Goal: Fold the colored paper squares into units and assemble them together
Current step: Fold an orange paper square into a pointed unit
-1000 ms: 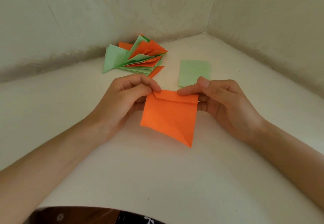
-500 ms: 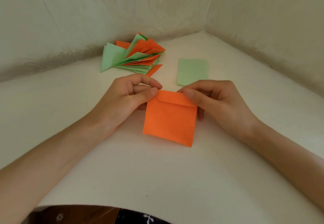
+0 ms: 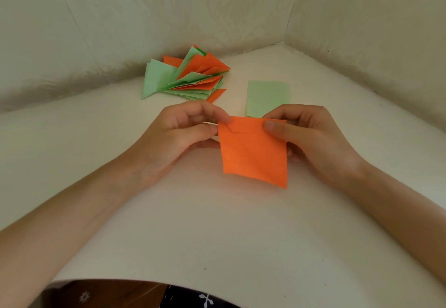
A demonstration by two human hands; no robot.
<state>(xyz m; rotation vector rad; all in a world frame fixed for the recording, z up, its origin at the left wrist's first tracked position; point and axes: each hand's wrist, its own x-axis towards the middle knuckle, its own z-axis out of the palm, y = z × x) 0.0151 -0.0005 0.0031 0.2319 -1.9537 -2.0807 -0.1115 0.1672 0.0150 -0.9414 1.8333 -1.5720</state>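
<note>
Surface: cream tabletop [image 3: 217,230], wallpapered corner behind.
Work piece: orange paper square [image 3: 253,155], flap folded along its top, centre frame.
Hands: left hand [image 3: 178,136] pinches its top left corner; right hand [image 3: 313,136] pinches the top right.
Stock: pale green paper sheet [image 3: 268,97] and fanned pile of folded paper units [image 3: 188,78], upper centre.
Recommendation: square edges, then crease firmly.

2 hands [image 3: 179,138] [image 3: 316,138], 1 orange sheet [image 3: 253,155], 1 green sheet [image 3: 268,97], 1 pile [image 3: 185,78] folded units, qty unclear

A person's bare forearms [image 3: 72,211] lead to a bare left hand [image 3: 178,136] and right hand [image 3: 311,138]; below, dark clothing [image 3: 183,299] carries small white flower-like prints
</note>
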